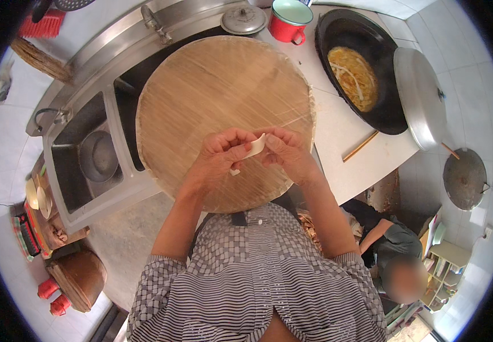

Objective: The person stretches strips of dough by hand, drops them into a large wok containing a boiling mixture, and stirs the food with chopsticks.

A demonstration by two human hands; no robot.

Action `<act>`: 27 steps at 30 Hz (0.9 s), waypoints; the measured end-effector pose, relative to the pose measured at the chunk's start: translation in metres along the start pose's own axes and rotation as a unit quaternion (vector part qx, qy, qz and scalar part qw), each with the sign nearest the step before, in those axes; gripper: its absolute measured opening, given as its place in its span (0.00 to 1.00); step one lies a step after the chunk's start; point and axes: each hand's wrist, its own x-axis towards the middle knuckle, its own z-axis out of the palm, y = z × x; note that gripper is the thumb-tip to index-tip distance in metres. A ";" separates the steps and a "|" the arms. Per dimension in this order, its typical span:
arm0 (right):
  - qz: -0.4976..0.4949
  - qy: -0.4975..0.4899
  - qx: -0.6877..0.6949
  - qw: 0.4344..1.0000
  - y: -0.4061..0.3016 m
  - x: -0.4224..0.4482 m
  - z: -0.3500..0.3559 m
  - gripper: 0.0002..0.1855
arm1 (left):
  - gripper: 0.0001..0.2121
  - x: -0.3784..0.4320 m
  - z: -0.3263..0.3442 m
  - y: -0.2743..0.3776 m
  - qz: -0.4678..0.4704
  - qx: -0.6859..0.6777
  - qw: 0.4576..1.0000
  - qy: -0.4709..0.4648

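Observation:
Between my two hands is a flat strip of pale dough (255, 146). My left hand (225, 154) grips one end, thumb on top, and a small bit of the dough hangs below those fingers. Thumb and fingertips of my right hand (287, 149) pinch the other end. Both hands are over the near part of a large round woven tray (225, 94), which lies partly across the sink. To the right, a big black wok (383, 38) holds yellowish broth with pale noodle-like strips (351, 79) in it.
A metal lid (419, 98) leans on the wok's right rim. Chopsticks (360, 146) lie on the white counter (336, 128). Behind the tray are a red enamel mug (287, 32) and a small pot lid (244, 19). A sink basin (71, 188) is left; another person (400, 243) is low at right.

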 end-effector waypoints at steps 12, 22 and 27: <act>-0.199 0.213 -0.238 0.927 -0.031 0.000 -0.046 0.07 | 0.01 -0.019 -0.051 -0.008 -0.029 0.102 0.994 0.032; -0.196 0.194 -0.582 0.765 -0.043 0.002 -0.080 0.11 | 0.02 -0.021 -0.061 -0.006 -0.067 0.232 0.969 0.061; -0.249 -0.084 -0.491 0.831 -0.039 0.017 0.001 0.14 | 0.04 -0.014 -0.044 0.013 0.005 0.211 0.976 -0.052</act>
